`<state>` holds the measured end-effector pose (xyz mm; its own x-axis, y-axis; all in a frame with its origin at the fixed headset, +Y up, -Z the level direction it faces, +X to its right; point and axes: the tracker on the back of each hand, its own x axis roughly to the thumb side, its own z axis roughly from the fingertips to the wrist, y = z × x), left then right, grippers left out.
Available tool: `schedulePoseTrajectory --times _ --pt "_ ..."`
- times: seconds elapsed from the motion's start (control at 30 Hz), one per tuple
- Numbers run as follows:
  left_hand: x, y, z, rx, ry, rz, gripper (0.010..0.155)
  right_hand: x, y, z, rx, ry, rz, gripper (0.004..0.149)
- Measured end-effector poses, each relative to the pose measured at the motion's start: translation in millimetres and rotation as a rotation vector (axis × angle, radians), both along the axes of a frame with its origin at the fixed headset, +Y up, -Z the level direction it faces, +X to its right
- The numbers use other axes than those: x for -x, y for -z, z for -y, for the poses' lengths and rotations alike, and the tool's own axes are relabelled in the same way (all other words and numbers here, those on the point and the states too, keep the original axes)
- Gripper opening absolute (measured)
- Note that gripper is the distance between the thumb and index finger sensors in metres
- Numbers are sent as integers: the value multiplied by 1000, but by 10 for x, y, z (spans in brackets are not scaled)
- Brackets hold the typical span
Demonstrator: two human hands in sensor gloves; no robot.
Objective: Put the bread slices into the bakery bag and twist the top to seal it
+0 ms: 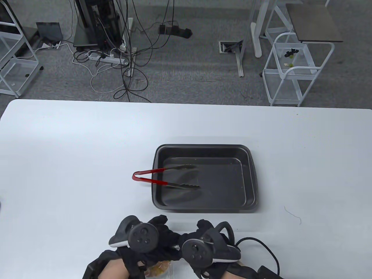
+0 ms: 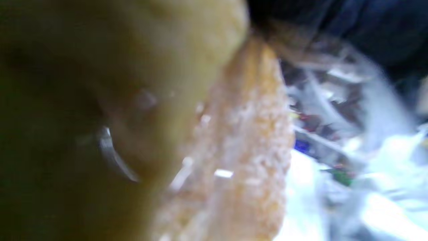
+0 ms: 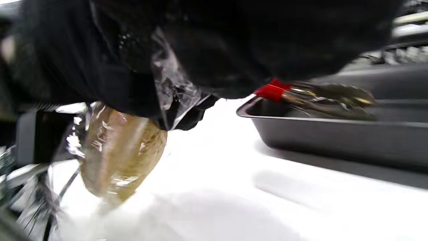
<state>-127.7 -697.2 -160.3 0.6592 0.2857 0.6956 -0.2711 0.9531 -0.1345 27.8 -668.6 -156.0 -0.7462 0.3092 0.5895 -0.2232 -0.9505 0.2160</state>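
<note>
The white table (image 1: 87, 151) carries a dark baking tray (image 1: 250, 177), and red-handled tongs (image 1: 162, 177) lie over its left rim, tips inside. Near the table's front edge, my left hand (image 1: 139, 235) and right hand (image 1: 203, 247) meet over the clear bakery bag (image 3: 174, 90), fingers curled round its gathered top. The bread slices (image 3: 123, 150) hang inside it (only the right wrist view shows this clearly; the left is blurred).

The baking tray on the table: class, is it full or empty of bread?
Empty of bread. The baking tray holds only the tips of the red-handled tongs; the bread sits inside the clear bag.
</note>
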Motion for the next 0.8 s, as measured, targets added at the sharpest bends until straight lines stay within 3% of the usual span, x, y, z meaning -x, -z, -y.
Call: schedulePoseTrajectory --times 0.07,0.13,0.23,0.37,0.43,0.5,0.57,0.67,0.7,0.8 --pt "-89 -120 7 -247 74 -94 53 -44 99 40 130 52 129 51" --pt "-167 -192 24 -362 149 -170 52 -84 168 72 207 104 190 51" --pt "-284 -274 64 -536 222 -248 53 -209 268 167 461 230 339 51" --pt "-302 -305 100 -550 200 -230 54 -383 353 367 793 380 375 53" --pt "-341 -324 122 -576 230 -225 53 -426 380 434 870 414 380 54" --pt "-368 -313 147 -554 253 -213 50 -440 377 449 831 374 364 55" --pt "-339 -254 152 -456 238 -191 47 -438 370 455 819 348 319 57" --pt "-129 -63 199 -87 77 -192 48 -477 323 344 887 330 177 80" --pt "-63 -17 215 -12 19 -191 47 -499 315 299 873 338 157 88" --pt "201 217 330 351 -257 -149 47 -591 281 77 691 416 42 103"
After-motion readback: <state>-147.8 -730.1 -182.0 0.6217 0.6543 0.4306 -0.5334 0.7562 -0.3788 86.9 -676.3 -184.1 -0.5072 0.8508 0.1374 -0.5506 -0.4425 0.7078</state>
